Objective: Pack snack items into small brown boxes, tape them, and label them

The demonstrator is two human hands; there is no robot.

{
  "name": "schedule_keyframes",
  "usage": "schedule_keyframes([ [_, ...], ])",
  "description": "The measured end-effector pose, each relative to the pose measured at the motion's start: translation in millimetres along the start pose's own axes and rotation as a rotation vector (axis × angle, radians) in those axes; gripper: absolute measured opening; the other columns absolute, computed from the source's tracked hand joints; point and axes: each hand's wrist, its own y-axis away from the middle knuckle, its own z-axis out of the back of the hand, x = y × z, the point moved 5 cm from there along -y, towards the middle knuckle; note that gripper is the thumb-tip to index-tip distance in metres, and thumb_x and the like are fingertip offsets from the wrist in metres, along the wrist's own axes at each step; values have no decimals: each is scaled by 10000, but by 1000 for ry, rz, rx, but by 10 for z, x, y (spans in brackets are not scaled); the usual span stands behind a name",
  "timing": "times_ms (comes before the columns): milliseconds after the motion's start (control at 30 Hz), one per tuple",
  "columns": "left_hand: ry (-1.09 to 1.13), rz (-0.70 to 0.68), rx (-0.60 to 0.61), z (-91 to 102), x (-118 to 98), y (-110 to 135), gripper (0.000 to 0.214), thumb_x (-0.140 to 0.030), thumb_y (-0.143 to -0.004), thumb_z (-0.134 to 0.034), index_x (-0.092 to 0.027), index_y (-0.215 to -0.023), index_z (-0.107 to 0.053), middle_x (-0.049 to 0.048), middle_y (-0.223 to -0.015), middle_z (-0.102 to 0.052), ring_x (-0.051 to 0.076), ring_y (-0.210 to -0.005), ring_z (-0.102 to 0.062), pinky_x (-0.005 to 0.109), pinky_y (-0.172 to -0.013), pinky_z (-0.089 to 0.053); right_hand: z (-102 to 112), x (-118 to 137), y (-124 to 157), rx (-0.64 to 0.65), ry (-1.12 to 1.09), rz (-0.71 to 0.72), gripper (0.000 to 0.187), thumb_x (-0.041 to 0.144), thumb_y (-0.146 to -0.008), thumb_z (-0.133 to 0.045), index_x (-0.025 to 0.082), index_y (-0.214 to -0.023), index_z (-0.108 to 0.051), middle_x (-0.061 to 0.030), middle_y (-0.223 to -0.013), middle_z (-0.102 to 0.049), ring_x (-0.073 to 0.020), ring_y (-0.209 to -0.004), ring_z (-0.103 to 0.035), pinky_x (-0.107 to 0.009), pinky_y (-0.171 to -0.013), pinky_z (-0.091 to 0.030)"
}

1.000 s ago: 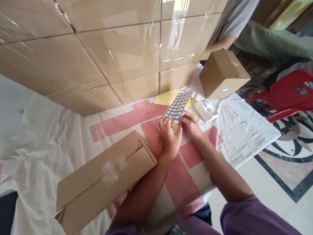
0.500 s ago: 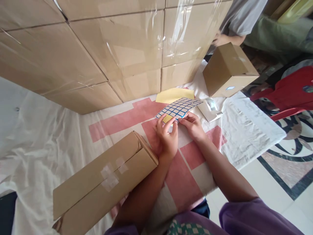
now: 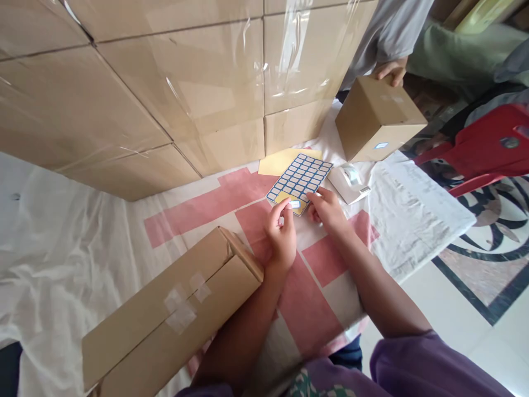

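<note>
Label sheet [image 3: 300, 177], one in number, is laid flat on the cloth-covered table [image 3: 74, 231], with blue-bordered white labels in rows and bare yellow backing at its near edge. One single label [image 3: 295, 204] is pinched between the thumb and forefinger of the left hand [image 3: 281, 231], just at the near edge of the sheet. The near right corner of the sheet is touched by the fingertips of the right hand [image 3: 328, 211], which are pressed down on it; whether anything is gripped there cannot be told. Both hands are thus set at the near side of the sheet, close together.

One plain yellow sheet [image 3: 281, 161] is partly covered by the label sheet at its far side. One white tape dispenser [image 3: 350, 182] is seen just right of the label sheet. Two loose cartons are counted: a long taped carton [image 3: 173, 314] near and to the left, beside the left forearm, and a small carton [image 3: 378, 118] far right, on which another person's hand [image 3: 392, 69] is rested. A wall of stacked cartons [image 3: 165, 82] wrapped in clear film is stood along the far side. One red chair [image 3: 491, 149] is seen at the right.
</note>
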Motion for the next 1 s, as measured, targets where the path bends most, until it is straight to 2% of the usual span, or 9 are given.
schedule_keyframes([
  [133, 21, 71, -1, -1, 54, 10, 315, -392, -1021, -555, -194, -1181, -741, 109, -1181, -776, 196, -1089, -732, 310, -905, -577, 123, 153, 153, -66, 342, 55, 272, 407, -847, -652, 207, -1017, -578, 42, -499, -579, -151, -413, -493, -269, -456, -345],
  [200, 30, 83, 14, -9, 74, 15, 315, -380, -1022, -544, -198, -1189, -739, 108, -1194, -774, 202, -1113, -729, 320, -921, -579, 142, 261, 237, -64, 349, 109, 362, 433, -852, -658, 176, -1104, -619, 70, -473, -496, -139, -430, -453, -266, -473, -309],
  [267, 44, 77, 44, -26, 87, 19, 297, -353, -1012, -551, -202, -1180, -743, 106, -1205, -771, 209, -1136, -722, 334, -946, -575, 94, 362, 308, 14, 302, 211, 398, 442, -859, -653, 158, -1137, -657, 88, -490, -415, -115, -450, -380, -265, -490, -264],
  [367, 71, 55, 103, -62, 95, 24, 266, -297, -979, -576, -204, -1154, -754, 98, -1168, -779, 211, -1111, -724, 358, -975, -568, 7, 426, 359, 89, 298, 363, 227, 367, -841, -639, 160, -914, -699, 70, -539, -405, -97, -506, -353, -266, -526, -260],
  [500, 93, 58, 137, -78, 97, 31, 265, -226, -956, -564, -214, -1135, -758, 76, -1066, -789, 191, -1032, -728, 341, -943, -559, -13, 331, 285, 84, 356, 367, 109, 275, -801, -627, 171, -806, -658, 56, -548, -467, -105, -526, -400, -262, -548, -296],
  [667, 120, 103, 1, -6, 95, 20, 252, -260, -967, -536, -218, -1125, -728, 72, -1063, -763, 149, -882, -680, 277, -775, -518, 29, 260, 221, 178, 525, 366, 100, 205, -819, -624, 174, -840, -717, 4, -665, -594, -144, -623, -520, -284, -643, -398],
  [767, 159, 124, -119, 51, 87, 11, 213, -294, -972, -514, -210, -1067, -685, 49, -998, -726, 103, -705, -572, 247, -675, -464, -32, 261, 280, 271, 687, 478, 223, 175, -844, -661, 201, -1020, -794, -70, -913, -645, -223, -886, -592, -354, -844, -472],
  [867, 190, 123, -162, 82, 74, 4, 155, -307, -939, -550, -203, -988, -654, 24, -897, -682, 92, -649, -509, 238, -651, -441, -153, 236, 359, 299, 850, 579, 313, 151, -866, -678, 249, -1141, -794, -123, -1096, -583, -297, -1085, -513, -454, -991, -443],
  [1000, 204, 94, -159, 84, 86, -22, 133, -300, -912, -583, -207, -993, -634, 21, -888, -659, 98, -671, -529, 237, -655, -445, -289, 166, 381, 346, 915, 593, 243, 90, -880, -618, 215, -1016, -776, -131, -1115, -562, -292, -1075, -476, -450, -979, -435],
])
